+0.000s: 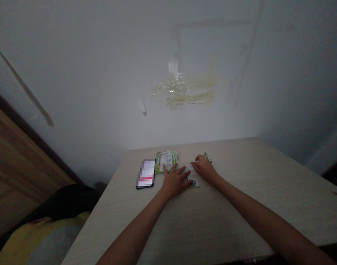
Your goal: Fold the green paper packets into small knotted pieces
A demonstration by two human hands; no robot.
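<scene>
My left hand [175, 182] lies on the table with its fingers spread, some of them resting over the left side of a small flat printed packet [192, 175]. The packet is pale with red print and a coloured patch at its lower end. My right hand [205, 169] is at the packet's upper right edge, its fingers bent together and pinching there. Just beyond the left fingertips lies a fanned stack of green and white printed packets [166, 162]. A small green and white piece [208, 157] shows partly behind my right hand.
A phone [146, 173] with a lit, blurred screen lies left of the stack. The pale wooden table [254, 176] meets a wall [102, 92] with tape remnants [185, 92]. At lower left are yellow and grey cloth [52, 235] and a wooden panel [14, 154].
</scene>
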